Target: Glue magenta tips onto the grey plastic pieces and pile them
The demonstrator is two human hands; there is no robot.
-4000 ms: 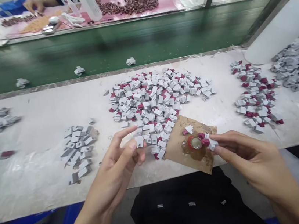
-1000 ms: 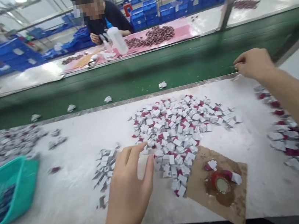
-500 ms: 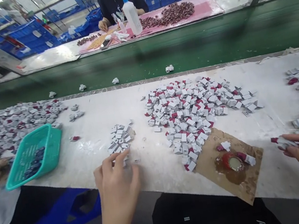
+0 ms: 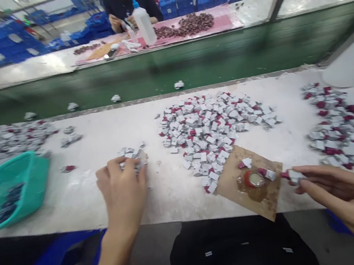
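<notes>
My left hand (image 4: 122,188) is over a small pile of grey block-shaped plastic parts (image 4: 132,151). Its curled fingers and thumb close on a part at the near side; the fingers partly hide the pile. On the right, my right hand (image 4: 333,194) pinches a grey-and-dark-red plastic part (image 4: 295,176) between thumb and fingers, red end pointing left. Just left of it lies a brown cardboard sheet (image 4: 230,186) with a wet brown stain. On the sheet sit a red-rimmed round cap (image 4: 255,178) and two more grey-and-red parts (image 4: 245,163).
A large heap of grey-and-red parts (image 4: 202,124) covers the table's middle. Other heaps lie far left and right (image 4: 337,127). A green basket (image 4: 40,178) with dark pieces stands left. Beyond a green belt (image 4: 219,58) carrying several parts, a person sits by a white bottle (image 4: 145,25).
My left hand has closed its fingers onto the small grey pile. My right hand has brought its part leftward, close to the cardboard's right edge. The view has swung right.
</notes>
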